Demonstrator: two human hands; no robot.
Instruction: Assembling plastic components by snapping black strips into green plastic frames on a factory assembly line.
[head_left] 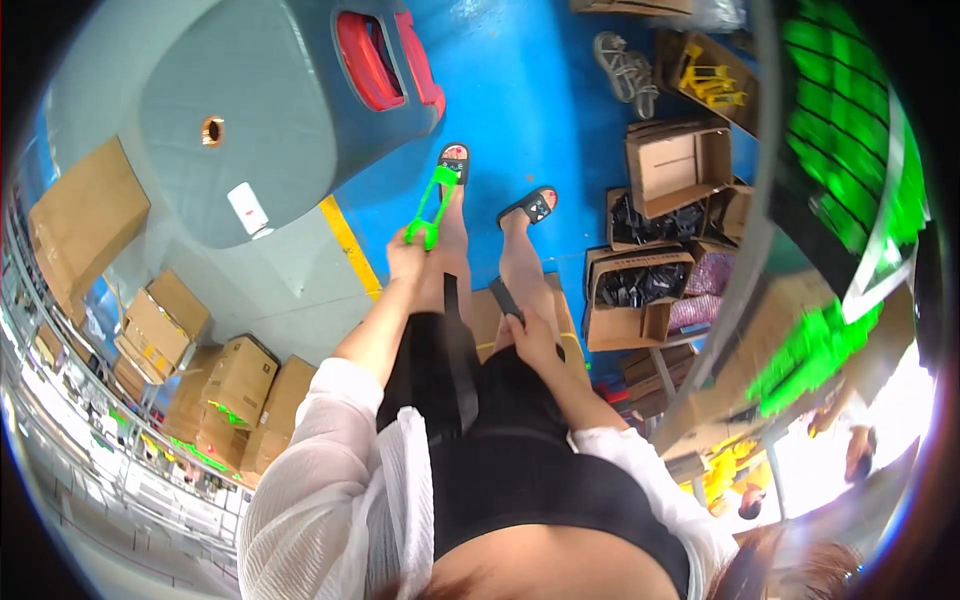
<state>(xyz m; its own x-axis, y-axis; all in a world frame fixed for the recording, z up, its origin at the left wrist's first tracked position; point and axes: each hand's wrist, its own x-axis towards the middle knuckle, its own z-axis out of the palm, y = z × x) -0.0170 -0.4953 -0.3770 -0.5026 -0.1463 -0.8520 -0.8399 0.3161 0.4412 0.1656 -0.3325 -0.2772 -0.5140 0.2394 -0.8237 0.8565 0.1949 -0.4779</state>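
The left hand grips the near end of a green plastic frame extending forward; the right hand grasps a narrow dark object.

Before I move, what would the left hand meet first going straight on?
Beyond its held green frame, the left hand would likely meet the left sandal, though depth is unclear; it may pass above.
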